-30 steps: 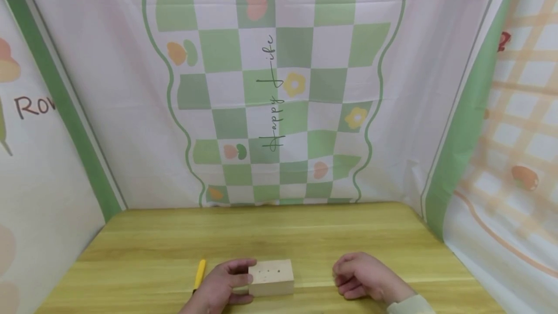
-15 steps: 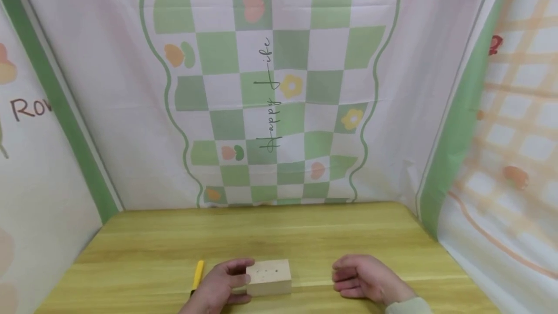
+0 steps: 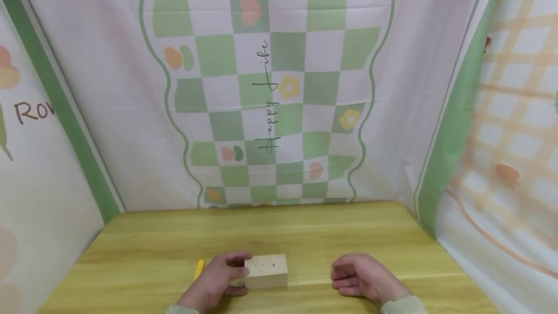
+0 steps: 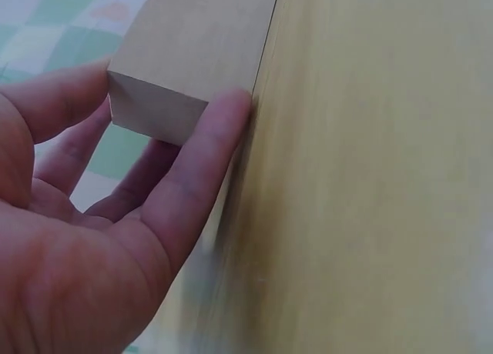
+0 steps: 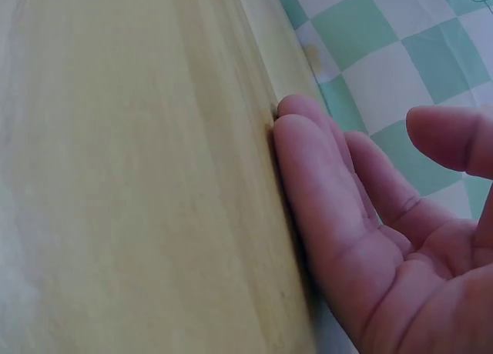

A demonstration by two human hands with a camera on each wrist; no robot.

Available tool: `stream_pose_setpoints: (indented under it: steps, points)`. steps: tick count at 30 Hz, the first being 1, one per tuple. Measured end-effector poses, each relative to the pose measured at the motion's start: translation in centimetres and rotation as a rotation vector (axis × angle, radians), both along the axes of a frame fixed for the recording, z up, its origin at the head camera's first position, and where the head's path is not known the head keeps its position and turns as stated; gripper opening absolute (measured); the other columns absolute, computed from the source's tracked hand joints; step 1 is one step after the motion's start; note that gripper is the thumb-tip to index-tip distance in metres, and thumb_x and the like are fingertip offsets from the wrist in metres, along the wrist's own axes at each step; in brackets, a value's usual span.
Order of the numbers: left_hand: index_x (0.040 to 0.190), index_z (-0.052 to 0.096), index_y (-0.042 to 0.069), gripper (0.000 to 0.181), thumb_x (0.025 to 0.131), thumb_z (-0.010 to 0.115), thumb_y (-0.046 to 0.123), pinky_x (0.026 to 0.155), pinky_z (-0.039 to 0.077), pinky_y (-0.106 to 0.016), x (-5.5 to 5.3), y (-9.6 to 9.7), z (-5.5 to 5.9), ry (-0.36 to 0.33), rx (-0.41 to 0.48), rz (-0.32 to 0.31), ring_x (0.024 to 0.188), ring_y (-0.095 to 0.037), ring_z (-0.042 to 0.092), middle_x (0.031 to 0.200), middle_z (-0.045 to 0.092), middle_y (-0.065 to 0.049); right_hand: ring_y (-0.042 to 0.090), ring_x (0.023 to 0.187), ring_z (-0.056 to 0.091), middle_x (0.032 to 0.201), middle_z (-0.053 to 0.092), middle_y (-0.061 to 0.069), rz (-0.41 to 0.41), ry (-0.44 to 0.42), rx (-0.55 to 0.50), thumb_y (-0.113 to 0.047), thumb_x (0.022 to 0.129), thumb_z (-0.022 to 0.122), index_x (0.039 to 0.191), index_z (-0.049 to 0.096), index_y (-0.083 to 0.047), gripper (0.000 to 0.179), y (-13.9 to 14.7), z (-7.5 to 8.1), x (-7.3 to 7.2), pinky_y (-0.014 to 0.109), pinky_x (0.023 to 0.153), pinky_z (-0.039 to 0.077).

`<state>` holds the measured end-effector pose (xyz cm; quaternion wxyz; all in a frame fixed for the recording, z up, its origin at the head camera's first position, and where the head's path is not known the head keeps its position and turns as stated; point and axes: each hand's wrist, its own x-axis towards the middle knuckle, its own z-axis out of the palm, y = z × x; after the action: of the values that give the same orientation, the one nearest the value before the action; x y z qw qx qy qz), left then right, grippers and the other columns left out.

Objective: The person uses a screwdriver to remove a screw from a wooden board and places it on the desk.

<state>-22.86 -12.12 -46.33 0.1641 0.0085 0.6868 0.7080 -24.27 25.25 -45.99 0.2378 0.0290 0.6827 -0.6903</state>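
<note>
A pale wooden block [image 3: 266, 271] with several small dark holes in its top face lies before me in the head view. My left hand [image 3: 218, 277] grips its left end, thumb and fingers on opposite sides. Close up in the left wrist view, the fingertips press the corners of the block [image 4: 185, 46], and its holes are out of sight. To the right, apart from the block, my right hand [image 3: 366, 275] rests on its side on the table with relaxed fingers and nothing in it.
A thin yellow stick-like object [image 3: 199, 268] lies left of my left hand, partly covered by it. The wooden table [image 3: 270, 227] meets a checkered curtain [image 3: 289, 125] at its back edge, with more curtains on both sides.
My left hand and the block have shifted slightly away from me. The right hand's fingers have uncurled a little. More of the yellow object is covered.
</note>
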Motion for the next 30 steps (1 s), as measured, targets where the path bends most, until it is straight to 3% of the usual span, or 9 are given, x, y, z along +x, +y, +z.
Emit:
stream_pose_setpoints:
  steps: [12,14,17,20,24,26,27,30]
  points:
    - [0.135,0.056,-0.003,0.044,0.092,0.065,-0.001,0.075,0.059,-0.046,-0.1,-0.6,-0.1,0.024,-0.025,0.025,0.101,-0.032,0.062,0.131,0.051,-0.021,0.032,0.085,0.069,0.095,0.070,0.015,-0.004,-0.016,-0.027,-0.019,0.094,0.060,0.107,0.066,0.005,0.028,-0.7,-0.9,0.8,0.043,0.077,0.059]
    - [0.136,0.054,-0.004,0.044,0.093,0.064,0.002,0.075,0.060,-0.046,0.2,-0.7,0.4,0.046,-0.047,0.023,0.102,-0.032,0.061,0.132,0.051,-0.023,0.032,0.084,0.069,0.097,0.068,0.016,-0.009,-0.012,-0.026,-0.020,0.094,0.062,0.110,0.065,0.005,0.030,-0.9,-0.7,0.9,0.042,0.075,0.059]
    - [0.137,0.053,-0.005,0.045,0.096,0.063,0.009,0.075,0.059,-0.047,0.7,-1.1,2.2,0.109,-0.132,0.039,0.108,-0.040,0.059,0.135,0.047,-0.030,0.031,0.080,0.068,0.099,0.066,0.018,-0.042,0.033,0.009,-0.025,0.095,0.064,0.119,0.058,0.008,0.042,-1.7,0.1,1.0,0.040,0.071,0.060]
    - [0.137,0.054,-0.002,0.045,0.097,0.062,0.018,0.083,0.056,-0.053,1.5,-1.4,4.9,0.219,-0.349,0.092,0.117,-0.048,0.052,0.137,0.046,-0.033,0.028,0.074,0.063,0.094,0.062,0.017,-0.112,0.153,0.148,-0.029,0.095,0.064,0.127,0.053,0.008,0.050,-3.2,1.7,1.0,0.040,0.065,0.059]
    - [0.136,0.057,0.002,0.047,0.097,0.064,0.028,0.094,0.045,-0.065,2.7,-1.1,7.2,0.387,-0.777,0.163,0.121,-0.052,0.048,0.135,0.049,-0.032,0.039,0.093,0.063,0.110,0.062,0.026,-0.164,0.470,0.618,-0.038,0.098,0.061,0.134,0.054,0.004,0.055,-5.8,4.2,1.0,0.055,0.079,0.055]
    - [0.138,0.056,0.003,0.053,0.098,0.062,0.036,0.097,0.039,-0.071,3.2,-0.7,7.5,0.446,-0.986,0.179,0.123,-0.056,0.044,0.136,0.048,-0.033,0.049,0.111,0.056,0.126,0.055,0.033,-0.180,0.608,0.874,-0.046,0.099,0.057,0.140,0.053,0.000,0.062,-7.2,5.1,1.2,0.065,0.092,0.046]
    - [0.139,0.055,0.002,0.056,0.098,0.061,0.040,0.098,0.035,-0.073,3.5,-0.4,7.5,0.453,-1.052,0.182,0.125,-0.058,0.040,0.137,0.046,-0.035,0.055,0.123,0.045,0.138,0.046,0.035,-0.183,0.663,0.969,-0.051,0.099,0.055,0.143,0.050,-0.001,0.067,-7.9,5.4,1.4,0.071,0.098,0.036]
    - [0.144,0.051,0.005,0.067,0.099,0.051,0.055,0.101,0.019,-0.080,4.0,0.6,7.1,0.434,-1.213,0.176,0.133,-0.061,0.025,0.145,0.038,-0.036,0.061,0.135,0.022,0.150,0.030,0.035,-0.183,0.725,1.119,-0.069,0.095,0.046,0.149,0.046,-0.008,0.082,-10.0,6.1,2.2,0.079,0.103,0.013]
